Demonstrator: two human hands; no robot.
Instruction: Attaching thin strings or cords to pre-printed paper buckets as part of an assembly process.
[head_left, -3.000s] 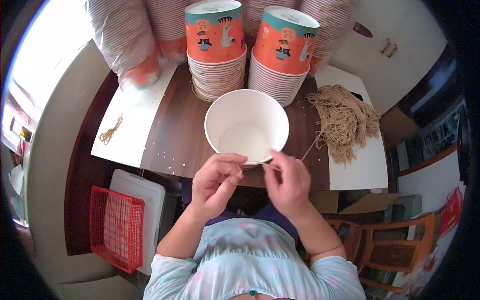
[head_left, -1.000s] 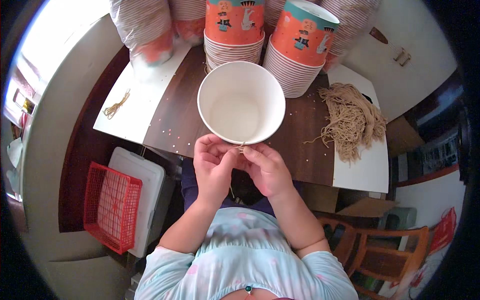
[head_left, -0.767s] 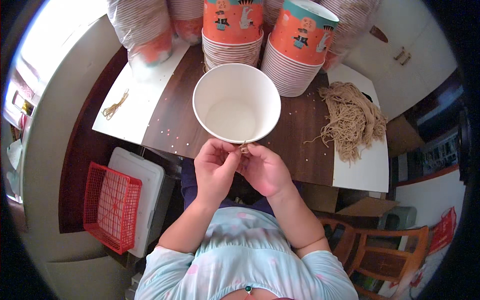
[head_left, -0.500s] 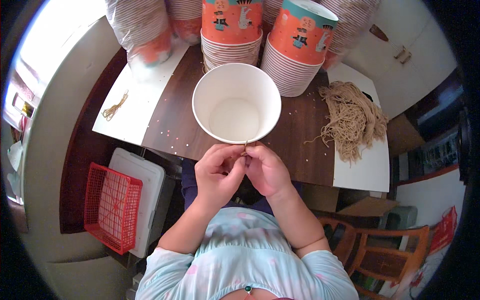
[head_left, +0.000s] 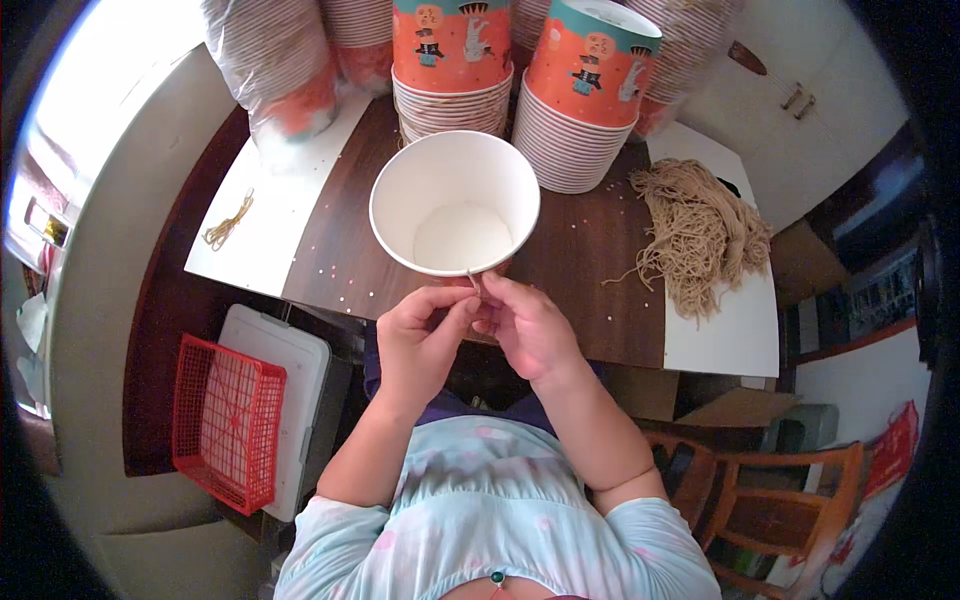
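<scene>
A large white-lined paper bucket point(head_left: 455, 205) stands open-side up at the table's near edge, tilted a little toward me. Just below its near rim, my left hand point(head_left: 425, 325) pinches a short piece of brown cord point(head_left: 474, 283) between thumb and forefinger. My right hand point(head_left: 530, 325) meets it there, its thumb and fingers closed on the same cord against the rim. Most of the cord is hidden by the fingers. Off to the right lies a tangled heap of tan cords point(head_left: 700, 235).
Nested stacks of orange-and-teal paper buckets point(head_left: 575, 140) line the back of the brown-and-white table point(head_left: 335, 240); some are in plastic wrap point(head_left: 270, 75). A small cord bundle point(head_left: 230, 222) lies at left. Below are a red basket point(head_left: 228, 420), a white lid point(head_left: 300, 400) and a wooden chair point(head_left: 785, 500).
Both hands and the bucket have shifted slightly left in view. My fingers have moved a little along the cord, and more of it shows above them.
</scene>
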